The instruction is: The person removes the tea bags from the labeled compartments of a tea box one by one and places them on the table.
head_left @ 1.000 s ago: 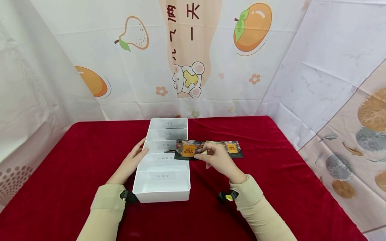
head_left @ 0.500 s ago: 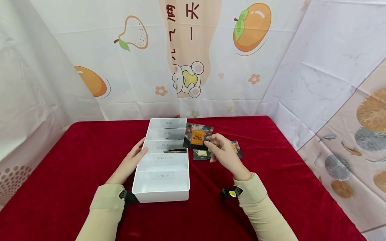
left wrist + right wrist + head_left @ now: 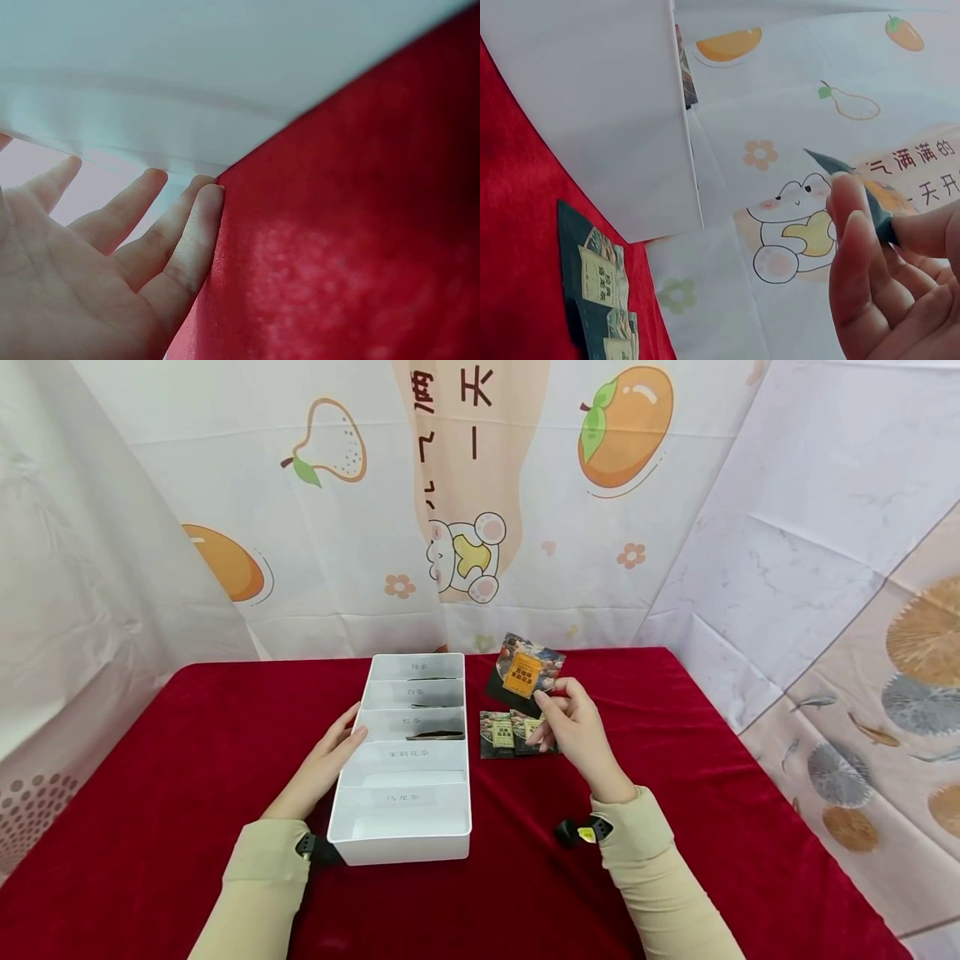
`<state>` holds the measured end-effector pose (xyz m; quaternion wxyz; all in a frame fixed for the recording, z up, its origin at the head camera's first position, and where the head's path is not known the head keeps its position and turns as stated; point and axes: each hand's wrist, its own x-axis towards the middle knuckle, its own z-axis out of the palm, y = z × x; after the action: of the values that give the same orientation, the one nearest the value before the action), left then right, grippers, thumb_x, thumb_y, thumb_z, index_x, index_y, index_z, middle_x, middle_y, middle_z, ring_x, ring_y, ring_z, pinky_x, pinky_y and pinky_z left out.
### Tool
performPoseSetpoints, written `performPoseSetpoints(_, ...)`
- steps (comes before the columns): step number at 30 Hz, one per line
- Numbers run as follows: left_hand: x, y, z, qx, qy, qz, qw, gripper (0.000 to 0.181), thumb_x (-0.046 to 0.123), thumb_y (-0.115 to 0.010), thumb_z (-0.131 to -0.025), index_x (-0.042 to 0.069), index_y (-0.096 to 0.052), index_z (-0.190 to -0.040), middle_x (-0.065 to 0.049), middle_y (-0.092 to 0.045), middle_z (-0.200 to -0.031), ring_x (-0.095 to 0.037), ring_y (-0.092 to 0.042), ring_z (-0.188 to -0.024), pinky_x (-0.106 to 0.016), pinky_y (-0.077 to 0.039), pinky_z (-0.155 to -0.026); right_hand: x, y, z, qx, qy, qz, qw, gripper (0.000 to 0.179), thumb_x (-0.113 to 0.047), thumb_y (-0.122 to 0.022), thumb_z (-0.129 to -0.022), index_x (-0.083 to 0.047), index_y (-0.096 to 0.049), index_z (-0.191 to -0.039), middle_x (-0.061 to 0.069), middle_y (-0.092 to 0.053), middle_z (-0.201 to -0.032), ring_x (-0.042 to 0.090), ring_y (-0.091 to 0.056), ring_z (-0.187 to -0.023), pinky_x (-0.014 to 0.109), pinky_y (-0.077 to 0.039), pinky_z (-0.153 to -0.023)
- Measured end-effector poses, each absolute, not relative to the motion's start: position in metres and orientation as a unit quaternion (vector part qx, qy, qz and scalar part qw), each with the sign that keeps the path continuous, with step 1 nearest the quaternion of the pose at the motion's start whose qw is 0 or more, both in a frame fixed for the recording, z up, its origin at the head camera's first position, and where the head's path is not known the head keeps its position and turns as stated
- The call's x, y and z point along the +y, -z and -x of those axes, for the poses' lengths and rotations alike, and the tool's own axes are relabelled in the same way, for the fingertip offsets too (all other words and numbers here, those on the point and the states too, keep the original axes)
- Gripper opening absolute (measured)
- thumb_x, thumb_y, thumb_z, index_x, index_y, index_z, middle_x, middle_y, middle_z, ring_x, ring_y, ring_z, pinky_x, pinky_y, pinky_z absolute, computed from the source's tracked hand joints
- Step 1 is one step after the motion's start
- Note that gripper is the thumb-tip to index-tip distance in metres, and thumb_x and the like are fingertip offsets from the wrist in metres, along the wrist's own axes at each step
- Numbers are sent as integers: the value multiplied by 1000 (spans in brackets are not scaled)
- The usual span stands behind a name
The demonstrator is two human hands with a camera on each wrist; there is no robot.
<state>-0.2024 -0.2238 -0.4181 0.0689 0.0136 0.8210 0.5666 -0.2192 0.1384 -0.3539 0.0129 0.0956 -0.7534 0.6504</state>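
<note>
My right hand [image 3: 573, 727] pinches a dark tea sachet [image 3: 522, 670] with an orange label between thumb and fingers. The sachet is held tilted, right of the box and over the far part of the table. In the right wrist view it shows nearly edge-on. Below it, two dark sachets with pale yellow-green labels lie side by side on the red cloth, the left sachet [image 3: 497, 735] close to the box's right wall. My left hand [image 3: 330, 764] rests its extended fingertips against the left side of the long white divided box [image 3: 397, 850].
The box has several labelled compartments in a row; dark sachet edges [image 3: 435, 735] show in the far ones. Red cloth [image 3: 187, 827] covers the table. A printed white curtain [image 3: 337, 568] hangs behind its far edge.
The right hand has moved the orange-labelled sachet from over the box's right edge to the right and away, raising and turning it. The left hand has stayed against the box.
</note>
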Motion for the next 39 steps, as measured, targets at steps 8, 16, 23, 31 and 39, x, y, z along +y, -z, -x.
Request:
performPoseSetpoints(8, -225, 418, 202, 824, -563, -10, 67, 67, 51, -44, -103, 33, -14, -160, -21, -37, -152, -38, -54, -124, -41, -48, -94, 144, 352, 221, -749, -657, -87, 21, 27, -7, -52, -101, 2, -45, -126, -10, -66, -74, 8, -65, -54, 29, -53, -53)
performPoseSetpoints(16, -224, 418, 202, 823, -564, -11, 67, 67, 51, -44, -103, 33, -14, -160, -21, -37, -152, -38, -53, -125, -43, -47, -96, 143, 351, 219, -762, -643, -81, 20, 26, -9, -54, -101, 2, -48, -124, -9, -64, -81, 9, -63, -57, 35, -54, -56)
performPoseSetpoints(23, -223, 416, 202, 821, -567, -17, 66, 67, 50, -44, -103, 32, -13, -160, -22, -37, -152, -37, -54, -124, -42, -48, -95, 143, 351, 219, -764, -640, -81, 19, 28, -11, -55, -101, 3, -50, -125, -6, -64, -85, 9, -63, -57, 31, -52, -55)
performPoseSetpoints(31, -222, 416, 203, 817, -572, -21, 65, 66, 47, -45, -104, 32, -14, -160, -23, -38, -151, -35, -56, -122, -38, -50, -91, 143, 352, 220, -765, -639, -78, 20, 28, -12, -55, -102, 2, -49, -126, -7, -64, -84, 10, -62, -57, 32, -53, -56)
performPoseSetpoints(39, -223, 417, 203, 818, -571, -19, 66, 66, 48, -45, -103, 32, -14, -160, -22, -38, -151, -36, -55, -122, -39, -49, -92, 147, 352, 222, -766, -638, -75, 33, 29, -13, -55, -102, 2, -50, -126, -8, -64, -80, 9, -61, -55, 33, -54, -55)
